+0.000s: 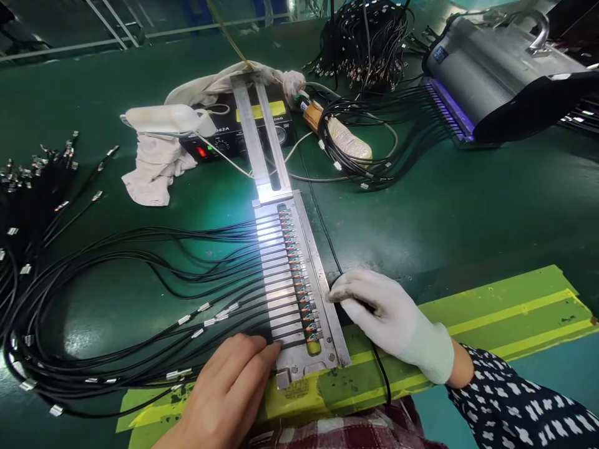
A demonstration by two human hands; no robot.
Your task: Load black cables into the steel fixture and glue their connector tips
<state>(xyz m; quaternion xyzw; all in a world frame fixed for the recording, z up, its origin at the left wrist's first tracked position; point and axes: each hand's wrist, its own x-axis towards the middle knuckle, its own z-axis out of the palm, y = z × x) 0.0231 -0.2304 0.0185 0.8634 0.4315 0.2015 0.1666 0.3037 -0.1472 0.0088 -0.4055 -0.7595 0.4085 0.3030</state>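
A metal clamping fixture (314,268) lies at the middle, holding a row of black cables (243,277) whose stripped ends show small coloured wires in its slot. My left hand (234,380) is bare, with fingers closed together at the fixture's lower left corner. The lowest black cable (294,344) runs to its fingertips; the thumb is hidden. My right hand (388,318), in a white glove with dark-stained fingertips, pinches the fixture's right edge. A single black cable (381,374) passes beneath that hand.
Behind the fixture sit a black control box (234,143), a white bottle (161,118) and a white cloth (154,171). A silver lamp housing (477,75) glows purple at the back right. Cable bundles (365,47) lie at the back and left. Yellow-green tape (505,312) lines the table's front edge.
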